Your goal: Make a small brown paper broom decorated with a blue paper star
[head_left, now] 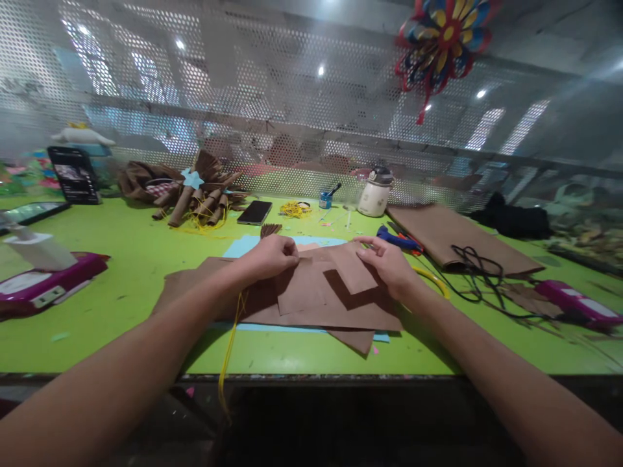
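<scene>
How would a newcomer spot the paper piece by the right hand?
On the green table, find the wide brown sheet front and centre. Over its right half, by the right hand, is a small brown rectangle. Unlike the flatter piece to its left, it throws a bold dark shadow.

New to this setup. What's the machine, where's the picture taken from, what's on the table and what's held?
There is no machine: these are a person's two bare hands. The single picture comes from a camera worn on their head, looking forward and down, so the forearms enter from below.

The right hand holds a small brown paper rectangle by its edge. The left hand has its fingers curled over the larger brown paper sheets; whether it pinches anything is hard to tell.

Light-blue paper shows beneath those sheets, on the bright green tabletop. Farther back are rolled brown paper tubes, a flat black phone and a white jar with a dark lid.
</scene>
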Demonstrator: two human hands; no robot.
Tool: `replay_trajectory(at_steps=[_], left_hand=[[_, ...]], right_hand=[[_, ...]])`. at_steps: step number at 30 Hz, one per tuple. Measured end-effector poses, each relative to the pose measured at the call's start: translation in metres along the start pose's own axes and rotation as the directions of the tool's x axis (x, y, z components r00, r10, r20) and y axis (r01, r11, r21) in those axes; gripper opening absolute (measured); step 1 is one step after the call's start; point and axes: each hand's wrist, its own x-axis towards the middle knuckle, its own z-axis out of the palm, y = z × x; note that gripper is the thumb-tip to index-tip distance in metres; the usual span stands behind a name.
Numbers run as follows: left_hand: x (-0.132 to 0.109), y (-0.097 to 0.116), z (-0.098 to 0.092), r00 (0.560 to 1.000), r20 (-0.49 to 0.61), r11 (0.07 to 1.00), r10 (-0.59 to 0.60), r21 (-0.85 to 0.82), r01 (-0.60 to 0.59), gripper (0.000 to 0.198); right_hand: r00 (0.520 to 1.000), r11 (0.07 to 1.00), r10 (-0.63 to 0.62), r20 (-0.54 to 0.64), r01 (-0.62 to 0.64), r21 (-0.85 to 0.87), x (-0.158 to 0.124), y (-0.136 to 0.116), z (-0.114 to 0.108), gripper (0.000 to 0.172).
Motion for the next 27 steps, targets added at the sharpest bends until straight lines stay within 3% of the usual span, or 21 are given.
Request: replay_trajectory(at_steps=[3,6,12,17,22,27], left_hand=[[0.000,0.000,0.000,0.998,-0.010,0.983,-0.062,-0.176,0.059,0.018],[-0.001,0.002,0.001,0.994,-0.012,0.969,-0.110,-0.222,0.105,0.018],[-0.003,0.007,-0.002,0.995,0.050,0.995,-0.083,0.051,0.080,0.008],[-0.004,0.005,-0.005,0.990,0.104,0.973,-0.097,0.221,0.072,0.008],[0.001,-0.007,-0.005,0.997,0.019,0.963,-0.080,0.261,0.072,0.018],[-0.002,-0.007,-0.006,0.995,0.012,0.886,-0.103,0.456,0.086,0.023]], right_hand=[[0.998,1.000,-0.022,0.056,0.022,-0.004,-0.003,-0.002,0.001,0.055],[0.992,0.999,-0.043,0.120,0.043,0.005,-0.006,-0.003,0.002,0.057],[0.975,0.996,-0.014,0.224,-0.006,0.091,-0.009,-0.003,0.004,0.063],[0.995,1.000,-0.012,0.101,0.010,0.018,-0.007,-0.001,0.005,0.059],[0.995,0.999,-0.030,-0.093,0.033,0.031,-0.002,-0.004,0.002,0.056],[0.997,0.997,-0.047,-0.066,0.051,0.063,0.000,-0.003,-0.001,0.055]])
